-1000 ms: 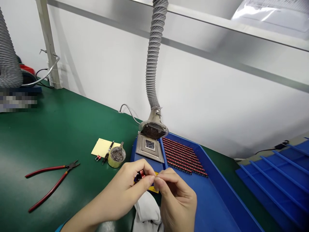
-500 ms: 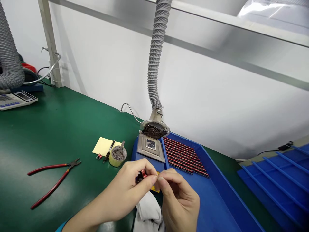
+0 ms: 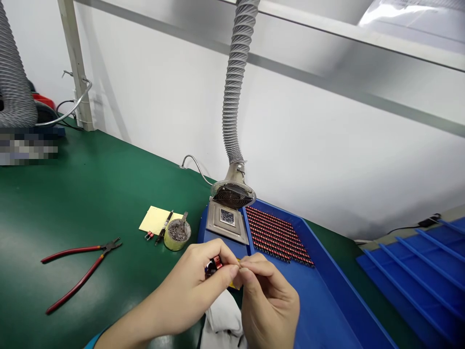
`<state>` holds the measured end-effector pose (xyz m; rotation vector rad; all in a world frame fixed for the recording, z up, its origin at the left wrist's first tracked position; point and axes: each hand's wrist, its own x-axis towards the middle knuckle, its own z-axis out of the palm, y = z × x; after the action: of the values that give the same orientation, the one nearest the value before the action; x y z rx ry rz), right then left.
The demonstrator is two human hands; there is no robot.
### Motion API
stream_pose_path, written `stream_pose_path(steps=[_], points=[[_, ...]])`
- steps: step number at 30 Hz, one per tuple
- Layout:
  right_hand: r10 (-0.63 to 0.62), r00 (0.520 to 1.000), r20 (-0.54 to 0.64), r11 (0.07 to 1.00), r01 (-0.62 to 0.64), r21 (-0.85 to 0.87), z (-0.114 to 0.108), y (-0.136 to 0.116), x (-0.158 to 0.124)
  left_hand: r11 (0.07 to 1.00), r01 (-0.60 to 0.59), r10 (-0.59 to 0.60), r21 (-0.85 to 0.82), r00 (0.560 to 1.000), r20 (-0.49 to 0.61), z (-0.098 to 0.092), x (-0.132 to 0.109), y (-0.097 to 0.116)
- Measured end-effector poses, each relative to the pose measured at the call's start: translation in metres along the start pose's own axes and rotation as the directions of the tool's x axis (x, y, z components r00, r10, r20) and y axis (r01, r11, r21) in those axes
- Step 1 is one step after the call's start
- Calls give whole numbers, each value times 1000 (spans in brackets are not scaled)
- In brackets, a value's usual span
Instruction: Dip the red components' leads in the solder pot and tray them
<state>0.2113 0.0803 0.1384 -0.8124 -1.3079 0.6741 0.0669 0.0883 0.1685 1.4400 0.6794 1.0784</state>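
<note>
Left hand [image 3: 196,288]: grasping small red-and-black part [image 3: 218,262], left of blue plastic tray [image 3: 321,300] | Right hand [image 3: 271,300]: touching left hand; grasp hidden, cannot tell

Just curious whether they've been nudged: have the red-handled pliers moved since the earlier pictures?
No. The red-handled pliers lie just as before relative to the yellow paper; the whole view shifted slightly, carrying both together.
</note>
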Motion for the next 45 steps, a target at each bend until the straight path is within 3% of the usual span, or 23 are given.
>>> stream_pose_path(steps=[5, 9, 12, 16, 20, 23, 25, 27, 29, 31, 33, 35, 36, 38, 40, 41, 43, 45], points=[[49, 999, 22, 997, -50, 59, -1, 4, -1, 996, 5, -4, -84, 1000, 7, 1, 2, -4], [19, 991, 135, 998, -10, -64, -7, -6, 1, 998, -19, 18, -53, 1000, -19, 0, 2, -3], [-76, 960, 269, 973, 130, -192, -12, -17, 2, 992, -71, 76, 102, 996, -46, -1, 1, -2], [-297, 936, 189, 881, 345, -325, -13, -20, 2, 954, -127, 137, 271, 990, -20, -3, 0, -3], [-371, 887, 277, 740, 462, -489, -12, -16, 3, 894, -220, 223, 390, 974, 37, -2, 1, -7], [-198, 958, 208, 803, 280, -526, -11, -17, 3, 705, -393, 411, 591, 905, 112, -1, 3, -11], [-2, 989, 147, 929, 57, -367, -10, -17, 3, 559, -476, 512, 680, 842, 168, 0, 4, -12], [105, 988, 116, 990, -93, -109, -10, -15, 3, 518, -490, 553, 702, 817, 162, 0, 4, -11], [52, 997, 60, 998, -50, -24, -11, -11, 2, 580, -467, 539, 667, 834, 116, 0, 3, -9], [-114, 993, 26, 979, 117, -165, -13, -7, 0, 666, -445, 501, 599, 861, 84, -1, 2, -6], [-285, 954, 92, 895, 299, -330, -13, -5, -1, 718, -425, 464, 551, 883, 77, -2, 1, -5], [-356, 919, 172, 829, 395, -395, -12, -6, -2, 691, -431, 474, 581, 876, 87, -2, 1, -6], [-326, 929, 176, 836, 370, -405, -10, -7, -3, 640, -449, 501, 624, 859, 105, -1, 1, -7], [-130, 984, 124, 921, 166, -352, -6, -10, -2, 497, -478, 560, 724, 814, 153, 0, 2, -11], [123, 986, 117, 984, -105, -146, -4, -13, 0, 391, -487, 592, 781, 783, 192, 0, 2, -13], [188, 972, 140, 982, -186, -24, -4, -13, 1, 385, -484, 591, 786, 783, 193, 0, 2, -13], [140, 978, 157, 980, -160, 118, -6, -13, 3, 461, -475, 570, 749, 806, 161, -1, 2, -11], [-50, 992, 113, 999, 48, 26, -10, -11, 4, 594, -454, 521, 664, 846, 112, -2, 0, -8]])
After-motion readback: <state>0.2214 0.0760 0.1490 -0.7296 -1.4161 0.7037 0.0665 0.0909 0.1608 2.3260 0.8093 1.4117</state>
